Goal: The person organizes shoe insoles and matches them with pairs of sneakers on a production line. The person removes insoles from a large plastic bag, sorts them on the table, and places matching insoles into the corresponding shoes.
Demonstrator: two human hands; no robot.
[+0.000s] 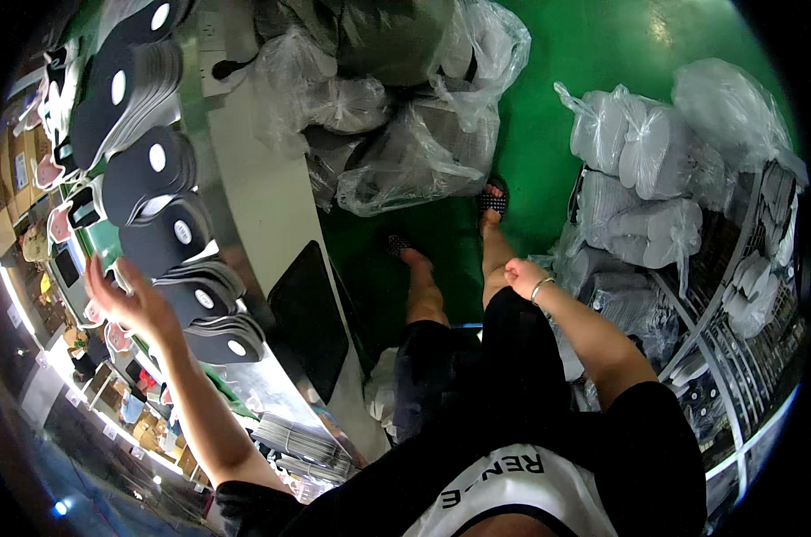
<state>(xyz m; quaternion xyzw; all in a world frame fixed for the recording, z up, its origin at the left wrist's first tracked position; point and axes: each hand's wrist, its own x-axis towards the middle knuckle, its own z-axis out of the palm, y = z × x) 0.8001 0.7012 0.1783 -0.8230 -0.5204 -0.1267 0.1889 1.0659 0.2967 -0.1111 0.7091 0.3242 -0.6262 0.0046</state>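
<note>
My left hand (132, 300) reaches out over the left side with its fingers stretched and apart, nothing in them. Beside it, stacks of black insoles (155, 234) with white oval labels stand in a row along the bench edge. Just past the fingers are white shoes with pink parts (61, 222), lined up on the far side of the insoles. My right hand (522, 276), a bracelet on its wrist, hangs low by my right thigh. Its fingers are curled in and no object shows in them.
A black mat (309, 320) lies on the pale bench (258, 179). Clear plastic bags (414, 161) of grey pieces sit on the green floor ahead. To the right, a metal rack (736, 358) stands beside more bagged grey insoles (642, 148). Bundled grey sheets (302, 438) lie near my left elbow.
</note>
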